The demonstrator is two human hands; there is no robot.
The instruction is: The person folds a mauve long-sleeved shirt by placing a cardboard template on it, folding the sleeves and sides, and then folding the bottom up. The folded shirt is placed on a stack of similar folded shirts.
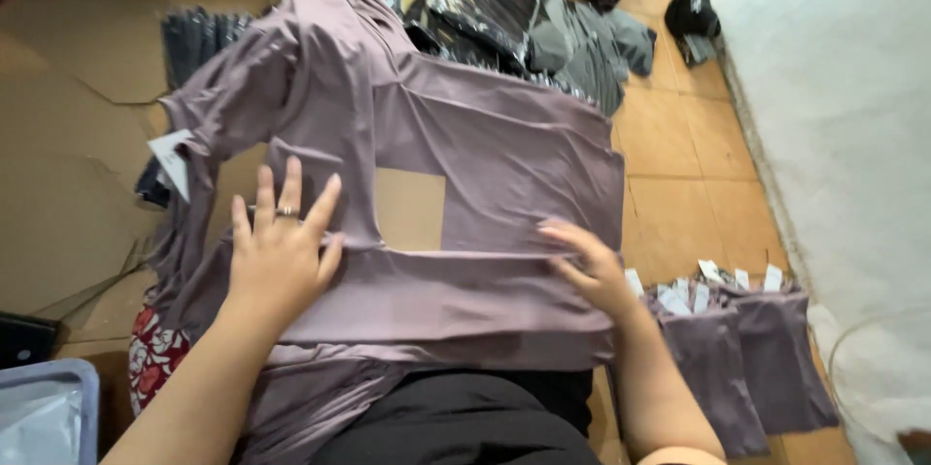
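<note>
Pressing flat on the mauve shirt spread over cardboard, left hand splayed open, right hand with fingers loosely apart pinning the bottom fold, probably needing a smoothing and sleeve tuck next.

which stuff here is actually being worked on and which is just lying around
In hand: left hand and right hand pressing the mauve garment.
Lying about: folded mauve stack, plastic bags, cardboard, black item.

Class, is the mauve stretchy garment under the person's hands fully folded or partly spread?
Partly spread: the mauve stretchy garment lies open, lower edge folded up under the left hand and right hand.
</note>
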